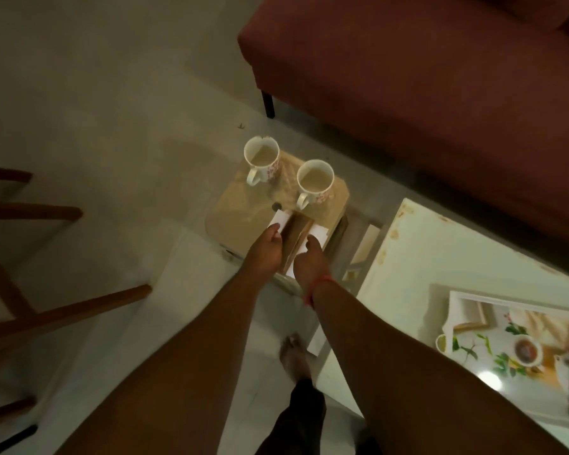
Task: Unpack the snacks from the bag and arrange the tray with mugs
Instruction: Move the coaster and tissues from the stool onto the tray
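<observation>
Both hands gripped a paper bag from either side: the left hand curled around its left white panel, thumb on top at the upper edge, while the right hand closed on its right white panel, thumb pressed near the top corner. Between the two panels the brown mouth of the bag gaped open; what lay inside it was too dark to tell. A red thread circled the right wrist. The bag stood at the near edge of a small glass-topped side table, and beyond it on the same top sat two white mugs with red floral print, well apart from the bag and from each other: the left mug and the right mug, each filled with a pale milky drink, handles turned toward the person. To the right stood a worn white table carrying a tray with a printed picture of a cup and leaves; no real mug rested in the tray. A dark red sofa ran behind, wooden chair legs crossed at left, and a bare foot stood on the pale floor
</observation>
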Available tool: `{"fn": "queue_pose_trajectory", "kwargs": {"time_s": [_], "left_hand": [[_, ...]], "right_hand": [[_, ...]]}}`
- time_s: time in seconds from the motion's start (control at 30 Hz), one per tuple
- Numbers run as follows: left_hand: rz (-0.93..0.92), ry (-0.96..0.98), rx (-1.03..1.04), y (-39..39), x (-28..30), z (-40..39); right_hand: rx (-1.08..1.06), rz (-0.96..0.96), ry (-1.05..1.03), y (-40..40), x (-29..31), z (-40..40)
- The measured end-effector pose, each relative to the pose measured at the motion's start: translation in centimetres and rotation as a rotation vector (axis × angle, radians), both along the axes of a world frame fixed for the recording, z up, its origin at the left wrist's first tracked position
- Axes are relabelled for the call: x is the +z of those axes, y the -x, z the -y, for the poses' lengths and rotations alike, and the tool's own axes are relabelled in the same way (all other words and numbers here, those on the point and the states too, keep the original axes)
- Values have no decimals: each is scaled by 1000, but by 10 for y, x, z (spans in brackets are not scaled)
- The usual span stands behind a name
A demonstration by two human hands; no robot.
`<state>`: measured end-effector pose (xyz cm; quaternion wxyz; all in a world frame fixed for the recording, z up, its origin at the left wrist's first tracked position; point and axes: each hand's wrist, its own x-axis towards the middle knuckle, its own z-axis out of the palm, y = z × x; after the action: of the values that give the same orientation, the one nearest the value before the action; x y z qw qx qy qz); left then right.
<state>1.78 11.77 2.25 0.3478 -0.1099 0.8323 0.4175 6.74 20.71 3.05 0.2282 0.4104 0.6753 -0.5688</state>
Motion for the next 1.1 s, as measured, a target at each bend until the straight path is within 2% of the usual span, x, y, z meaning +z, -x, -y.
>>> {"fn": "queue_pose_trajectory", "kwargs": {"time_s": [0.1, 0.27, 0.5, 0.7, 0.83, 0.93, 1.1], "left_hand": [[39, -24, -38, 4, -7, -5], [-25, -32, 13, -12, 7, -10], [-127, -34, 6, -83, 40, -52], [37, -172, -49, -172, 35, -134], [196, -250, -36, -240, 13, -198], [263, -310, -53, -276, 16, -245], [355, -305, -26, -319, -1, -301]], "right_hand": [[-48, -51, 64, 4, -7, 10], [-150, -134, 115, -7, 13, 10], [-215, -220, 124, -75, 41, -28], [-316, -158, -21, -173, 43, -103], [-370, -97, -96, -241, 27, -171], [-378, -69, -130, -283, 12, -215], [-356, -44, -134, -329, -10, -272]]}}
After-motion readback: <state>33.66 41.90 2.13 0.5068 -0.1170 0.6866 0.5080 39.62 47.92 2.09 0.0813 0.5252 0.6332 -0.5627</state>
